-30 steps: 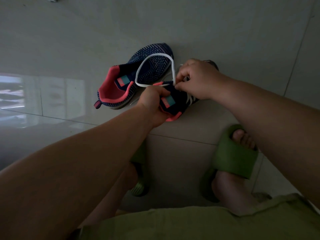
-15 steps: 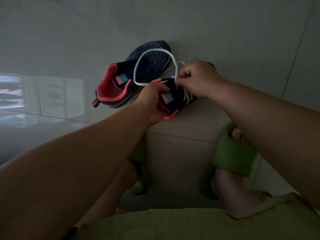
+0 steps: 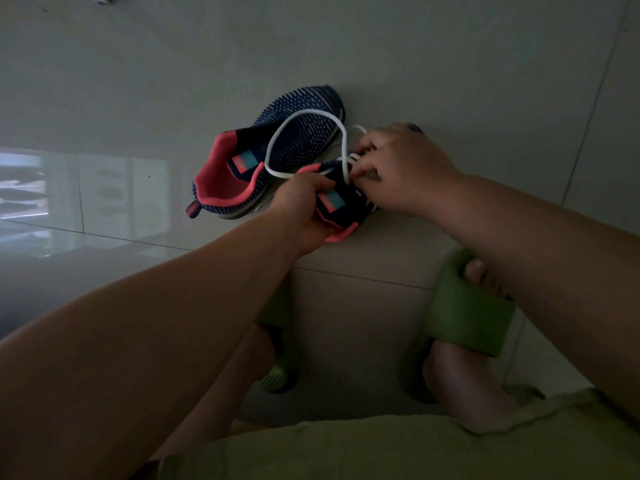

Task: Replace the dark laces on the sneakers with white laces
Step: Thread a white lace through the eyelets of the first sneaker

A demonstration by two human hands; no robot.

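Lower now, my right hand (image 3: 398, 168) pinches the white lace (image 3: 304, 116) above the near sneaker (image 3: 346, 206) my left hand (image 3: 304, 209) grips.

The right hand (image 3: 398, 168) has dropped lower onto the near sneaker's (image 3: 346, 206) eyelets. Its pinch now sits where the white lace (image 3: 301, 116) loop crosses itself.

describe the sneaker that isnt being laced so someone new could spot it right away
On the pale tiled floor, above the person's outstretched arms, two navy knit sneakers with coral-pink linings lie together. The one meant is the farther sneaker, beside the left hand. Unlike the held sneaker, no hand grips it; only a loose white lace loop crosses it.
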